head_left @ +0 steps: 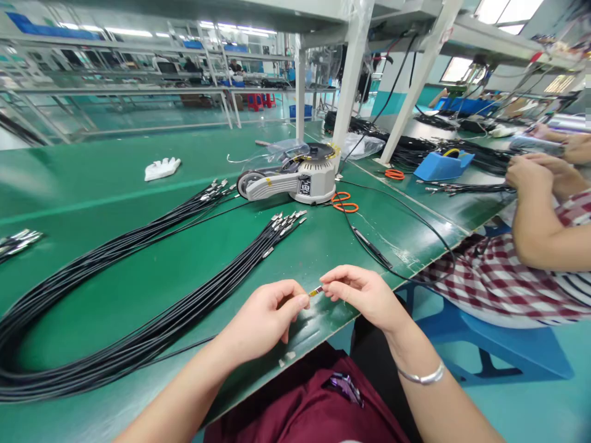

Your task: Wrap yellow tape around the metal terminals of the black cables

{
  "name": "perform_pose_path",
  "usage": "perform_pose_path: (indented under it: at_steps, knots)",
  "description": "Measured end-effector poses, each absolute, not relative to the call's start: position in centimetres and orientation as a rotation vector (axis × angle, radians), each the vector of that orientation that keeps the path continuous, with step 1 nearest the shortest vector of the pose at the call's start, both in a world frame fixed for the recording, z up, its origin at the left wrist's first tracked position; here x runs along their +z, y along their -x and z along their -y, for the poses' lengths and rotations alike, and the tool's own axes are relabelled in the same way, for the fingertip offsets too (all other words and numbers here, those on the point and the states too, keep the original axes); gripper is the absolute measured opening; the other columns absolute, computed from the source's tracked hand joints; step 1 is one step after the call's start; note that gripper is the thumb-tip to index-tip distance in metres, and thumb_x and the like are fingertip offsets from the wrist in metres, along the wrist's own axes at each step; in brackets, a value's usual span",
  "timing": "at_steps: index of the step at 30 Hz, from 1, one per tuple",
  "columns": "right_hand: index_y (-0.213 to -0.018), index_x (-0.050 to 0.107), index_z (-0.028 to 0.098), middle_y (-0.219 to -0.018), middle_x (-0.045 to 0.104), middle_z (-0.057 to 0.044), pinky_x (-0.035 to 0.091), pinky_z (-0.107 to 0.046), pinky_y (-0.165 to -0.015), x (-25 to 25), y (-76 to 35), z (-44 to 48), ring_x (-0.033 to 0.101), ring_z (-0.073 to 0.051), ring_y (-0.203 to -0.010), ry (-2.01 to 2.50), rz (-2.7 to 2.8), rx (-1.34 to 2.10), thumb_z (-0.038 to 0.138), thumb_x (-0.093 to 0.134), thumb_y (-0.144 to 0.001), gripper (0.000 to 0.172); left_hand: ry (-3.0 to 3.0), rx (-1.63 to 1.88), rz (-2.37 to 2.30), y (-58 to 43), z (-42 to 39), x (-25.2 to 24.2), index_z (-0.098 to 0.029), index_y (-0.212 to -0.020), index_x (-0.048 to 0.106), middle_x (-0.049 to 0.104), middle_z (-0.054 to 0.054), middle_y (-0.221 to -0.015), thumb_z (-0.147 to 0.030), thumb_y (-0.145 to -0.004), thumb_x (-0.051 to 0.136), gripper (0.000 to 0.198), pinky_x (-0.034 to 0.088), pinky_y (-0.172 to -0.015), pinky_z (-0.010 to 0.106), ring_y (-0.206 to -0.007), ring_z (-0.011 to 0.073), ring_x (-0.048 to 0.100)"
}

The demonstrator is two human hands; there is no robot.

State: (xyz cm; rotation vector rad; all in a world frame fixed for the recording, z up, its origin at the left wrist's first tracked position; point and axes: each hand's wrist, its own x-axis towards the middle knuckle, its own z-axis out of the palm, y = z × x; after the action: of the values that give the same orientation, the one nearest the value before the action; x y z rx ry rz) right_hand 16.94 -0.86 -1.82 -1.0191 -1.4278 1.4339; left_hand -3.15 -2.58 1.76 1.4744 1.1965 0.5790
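Near the front edge of the green table, my left hand (272, 314) and my right hand (357, 292) face each other, fingertips closed. Between them is a small cable end (316, 291) with yellow tape and a dark part, pinched from both sides. A black cable runs out beneath my left wrist toward the bundle. To the left lies a big U-shaped bundle of black cables (203, 292) with silvery connectors at its ends. Beyond my hands stands a grey round tape dispenser (314, 175).
Orange-handled scissors (345, 203) lie beside the dispenser, and a black pen-like tool (372, 247) nearer. A white glove (162, 168) rests behind the bundle. At right, a person's hands (530, 175) work near a blue tape holder (443, 165). White posts rise behind.
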Motion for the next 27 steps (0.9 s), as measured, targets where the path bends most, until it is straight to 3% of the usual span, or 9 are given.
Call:
perform_pose_path:
  at_steps: [7,14,20,27]
  knots:
    - [-0.077,0.067,0.015,-0.068,0.067,-0.001,0.049,-0.026,-0.062,-1.8,-16.5,2.0,0.061,-0.012,-0.062,1.051,1.281,1.547,0.038,0.07,-0.075,0.023,-2.154,0.751,-1.313,2.6,2.9,0.4,-0.02,-0.085,0.065,0.063,0.002,-0.077,-0.025,-0.088,0.048,0.018,0.043,-0.068,0.024,-0.073,0.0144,0.057]
    - [-0.07,0.064,0.015,-0.063,0.064,0.002,0.046,-0.023,-0.06,-1.8,-16.4,2.4,0.057,-0.009,-0.058,1.108,1.239,1.527,0.034,0.07,-0.076,0.02,-2.373,0.749,-1.324,2.8,3.5,0.0,-0.019,-0.093,0.064,0.063,0.004,-0.081,-0.028,-0.091,0.046,0.02,0.042,-0.07,0.026,-0.076,0.0154,0.057]
    - [-0.072,0.063,0.016,-0.065,0.062,0.002,0.046,-0.025,-0.063,-1.9,-16.2,2.9,0.055,-0.011,-0.061,1.117,1.289,1.436,0.034,0.068,-0.077,0.02,-2.258,0.735,-1.249,2.1,3.7,0.8,-0.018,-0.113,0.057,0.063,0.006,-0.092,-0.03,-0.091,0.045,0.028,0.044,-0.075,0.027,-0.083,0.0164,0.058]
    - [-0.08,0.066,0.017,-0.076,0.066,-0.002,0.048,-0.028,-0.068,-1.6,-16.2,3.7,0.059,-0.015,-0.07,1.188,1.466,1.324,0.035,0.065,-0.079,0.018,-2.225,0.7,-1.237,1.4,3.5,0.3,-0.019,-0.082,0.063,0.062,0.004,-0.076,-0.023,-0.091,0.042,0.024,0.043,-0.07,0.026,-0.074,0.0155,0.056]
